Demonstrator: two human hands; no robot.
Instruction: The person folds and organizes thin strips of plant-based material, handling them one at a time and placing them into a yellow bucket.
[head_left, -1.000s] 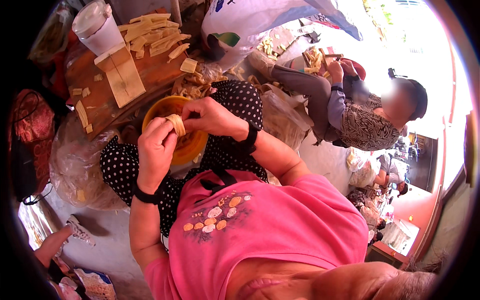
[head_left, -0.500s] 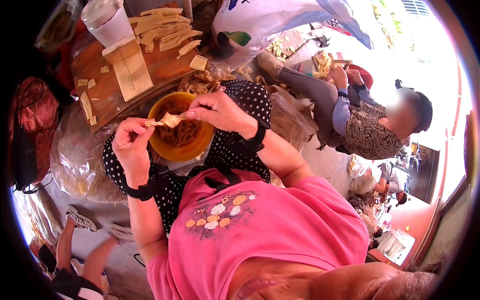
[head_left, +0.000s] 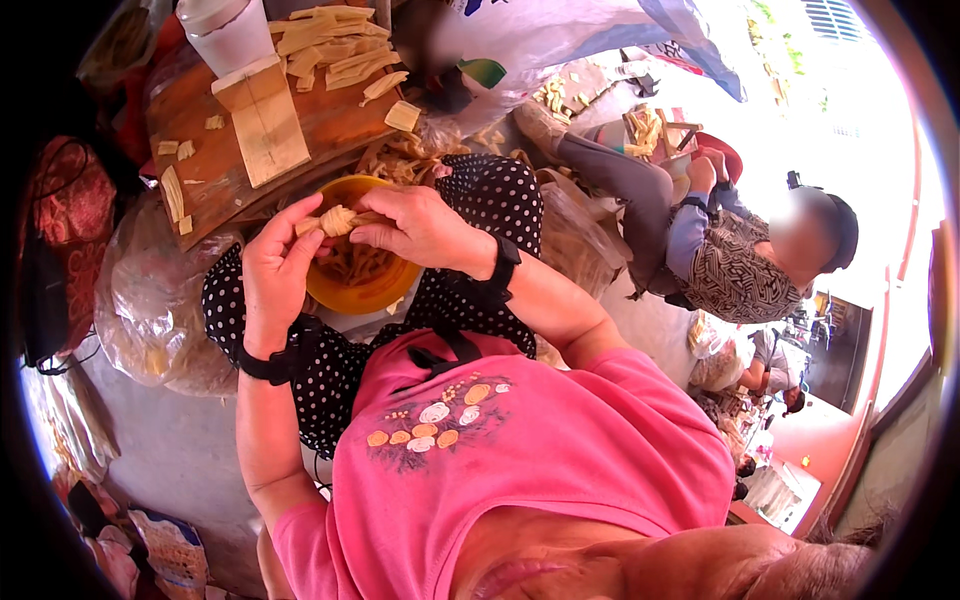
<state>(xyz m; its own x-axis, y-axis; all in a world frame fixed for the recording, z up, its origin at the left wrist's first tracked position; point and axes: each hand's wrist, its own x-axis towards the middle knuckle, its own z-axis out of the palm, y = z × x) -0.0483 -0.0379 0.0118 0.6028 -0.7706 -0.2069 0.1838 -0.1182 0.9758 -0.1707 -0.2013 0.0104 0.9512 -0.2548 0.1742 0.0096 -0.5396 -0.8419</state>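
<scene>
A pale yellow strip with a knot (head_left: 338,220) in its middle is stretched between my two hands, just above a yellow bowl (head_left: 398,285). My left hand (head_left: 275,265) pinches its left end between thumb and fingers. At the other end, the thumb and fingers of my right hand (head_left: 425,230) are closed on the strip. Inside the bowl lie several brownish-yellow pieces (head_left: 355,265), partly hidden by my hands. The bowl rests between my knees, against dotted dark trousers.
Beyond the bowl a wooden board (head_left: 215,205) carries a pile of flat strips (head_left: 335,45), a pale wooden piece (head_left: 268,140) and a white lidded tub (head_left: 230,38). Clear plastic bags (head_left: 150,310) stand at left. A seated person (head_left: 735,250) handles strips at right.
The knot is tighter and rounder, and my hands have come closer together around it. The passer-by's legs at lower left have gone from view.
</scene>
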